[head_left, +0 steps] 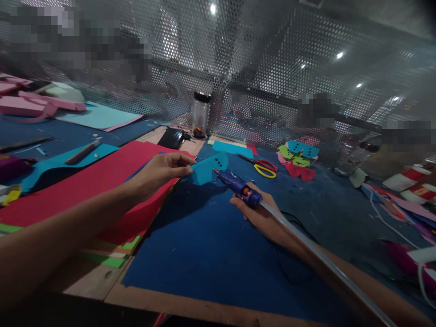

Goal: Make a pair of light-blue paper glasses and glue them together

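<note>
Mat: left grip clasps paper, right glue gun.

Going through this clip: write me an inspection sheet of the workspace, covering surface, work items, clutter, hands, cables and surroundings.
Surface: blue covering over a wooden table.
Work items: blue cutout with small dark holes; glue gun with a long glue stick out of its back, nozzle right by the cutout, contact unclear.
Clutter: red sheets at left; scissors and coloured cutouts beyond the gun; lidded jar at the back.
Hands: left hand pinches the blue cutout; right hand grips the glue gun.
Cables: dark cord by the right forearm, ends unclear; white cable at far right.
Surroundings: perforated screen behind, bright lights showing above.
</note>
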Demonstrator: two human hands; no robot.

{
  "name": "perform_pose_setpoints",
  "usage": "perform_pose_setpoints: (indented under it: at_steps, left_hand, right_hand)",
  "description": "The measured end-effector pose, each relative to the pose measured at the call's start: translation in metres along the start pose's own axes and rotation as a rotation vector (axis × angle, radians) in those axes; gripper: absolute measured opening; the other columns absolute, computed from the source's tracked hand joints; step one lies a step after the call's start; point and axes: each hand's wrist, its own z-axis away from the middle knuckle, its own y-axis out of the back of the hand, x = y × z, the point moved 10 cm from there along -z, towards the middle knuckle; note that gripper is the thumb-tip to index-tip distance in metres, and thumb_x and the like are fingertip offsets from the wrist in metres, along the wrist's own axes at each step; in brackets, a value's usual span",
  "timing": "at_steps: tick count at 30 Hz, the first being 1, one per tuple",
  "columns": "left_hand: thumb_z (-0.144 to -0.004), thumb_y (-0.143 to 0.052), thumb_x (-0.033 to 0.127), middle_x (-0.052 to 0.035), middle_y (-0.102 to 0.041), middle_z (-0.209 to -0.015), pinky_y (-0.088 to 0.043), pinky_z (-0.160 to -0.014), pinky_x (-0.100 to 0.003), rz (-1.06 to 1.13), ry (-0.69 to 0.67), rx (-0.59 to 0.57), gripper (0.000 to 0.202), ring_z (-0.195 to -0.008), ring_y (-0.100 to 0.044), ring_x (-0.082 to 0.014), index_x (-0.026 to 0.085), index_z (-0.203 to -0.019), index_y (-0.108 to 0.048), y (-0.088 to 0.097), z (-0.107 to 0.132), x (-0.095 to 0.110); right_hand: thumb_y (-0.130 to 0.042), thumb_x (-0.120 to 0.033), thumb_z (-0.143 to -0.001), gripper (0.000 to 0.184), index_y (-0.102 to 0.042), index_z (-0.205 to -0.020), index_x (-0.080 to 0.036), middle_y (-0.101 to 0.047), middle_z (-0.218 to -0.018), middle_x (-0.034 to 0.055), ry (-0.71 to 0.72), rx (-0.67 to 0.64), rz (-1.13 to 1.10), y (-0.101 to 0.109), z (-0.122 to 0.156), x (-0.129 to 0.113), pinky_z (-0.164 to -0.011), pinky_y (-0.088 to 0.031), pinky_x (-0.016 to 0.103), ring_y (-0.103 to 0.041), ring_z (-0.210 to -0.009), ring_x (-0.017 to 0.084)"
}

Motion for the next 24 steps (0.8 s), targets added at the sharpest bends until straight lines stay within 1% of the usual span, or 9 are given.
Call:
perform_pose_setpoints:
  at_steps: [2,4,7,10,13,15,19,24]
  left_hand:
    - [-0.074,-0.088,0.034,-0.0072,-0.079,-0.099,-0.054,-0.088,-0.035,0.058,-0.012,0.047,0.039,-0.093,-0.071,-0.0222,0.016,-0.106,-0.078,0.008,-0.002,0.000]
    - [-0.074,-0.088,0.032,-0.0073,-0.079,-0.102,-0.053,-0.089,-0.034,0.110,-0.025,0.093,0.040,-0.093,-0.070,-0.0202,0.015,-0.109,-0.077,0.017,-0.004,0.000]
    - [-0.069,-0.089,0.030,-0.0052,-0.078,-0.093,-0.054,-0.083,-0.031,0.154,-0.021,0.160,0.038,-0.085,-0.069,-0.0179,0.014,-0.102,-0.078,0.029,-0.008,0.000]
    - [-0.066,-0.089,0.029,-0.0041,-0.077,-0.090,-0.055,-0.083,-0.032,0.173,-0.026,0.202,0.033,-0.085,-0.068,-0.0182,0.015,-0.095,-0.079,0.037,-0.010,0.001]
    - [-0.067,-0.089,0.027,-0.0052,-0.077,-0.092,-0.055,-0.084,-0.033,0.194,-0.018,0.227,0.030,-0.087,-0.068,-0.0194,0.017,-0.094,-0.080,0.042,-0.012,-0.003]
    - [-0.067,-0.088,0.026,-0.0058,-0.077,-0.092,-0.055,-0.084,-0.033,0.207,-0.019,0.232,0.029,-0.087,-0.068,-0.0196,0.018,-0.093,-0.080,0.044,-0.014,-0.006]
    - [-0.067,-0.086,0.025,-0.0069,-0.077,-0.093,-0.054,-0.084,-0.034,0.189,-0.025,0.228,0.029,-0.090,-0.067,-0.0213,0.017,-0.093,-0.081,0.045,-0.015,-0.007]
    - [-0.071,-0.086,0.021,-0.0037,-0.077,-0.090,-0.053,-0.087,-0.034,0.207,0.007,0.225,0.025,-0.087,-0.067,-0.0188,0.017,-0.095,-0.080,0.045,-0.015,-0.010]
  right_hand:
    - [-0.068,-0.057,-0.094,0.035,-0.064,-0.100,-0.023,-0.058,-0.068,-0.0044,-0.052,0.011,-0.034,0.004,-0.001,0.005,-0.051,-0.042,0.023,-0.056,-0.056,0.012]
    - [-0.069,-0.057,-0.093,0.036,-0.066,-0.101,-0.022,-0.059,-0.069,-0.0038,-0.107,0.015,-0.045,0.007,-0.004,0.010,-0.050,-0.043,0.023,-0.057,-0.056,0.012]
    - [-0.067,-0.056,-0.094,0.035,-0.067,-0.102,-0.022,-0.062,-0.072,-0.0027,-0.172,0.025,0.001,0.012,-0.009,0.018,-0.051,-0.044,0.024,-0.058,-0.056,0.012]
    - [-0.063,-0.054,-0.096,0.034,-0.067,-0.104,-0.021,-0.065,-0.077,-0.0015,-0.220,0.007,0.071,0.016,-0.014,0.027,-0.055,-0.047,0.026,-0.059,-0.057,0.012]
    - [-0.062,-0.053,-0.096,0.034,-0.066,-0.102,-0.020,-0.066,-0.078,-0.0003,-0.219,-0.061,0.143,0.018,-0.018,0.034,-0.062,-0.051,0.029,-0.060,-0.058,0.013]
    - [-0.061,-0.054,-0.096,0.035,-0.065,-0.103,-0.020,-0.067,-0.080,0.0008,-0.214,-0.103,0.148,0.018,-0.019,0.039,-0.064,-0.052,0.030,-0.061,-0.059,0.013]
    - [-0.064,-0.055,-0.095,0.037,-0.065,-0.100,-0.019,-0.067,-0.080,0.0020,-0.195,-0.190,0.066,0.015,-0.018,0.045,-0.061,-0.052,0.028,-0.062,-0.062,0.013]
    - [-0.070,-0.052,-0.092,0.034,-0.067,-0.092,-0.018,-0.066,-0.077,0.0016,-0.216,-0.259,0.010,0.015,-0.015,0.048,-0.059,-0.053,0.027,-0.062,-0.063,0.014]
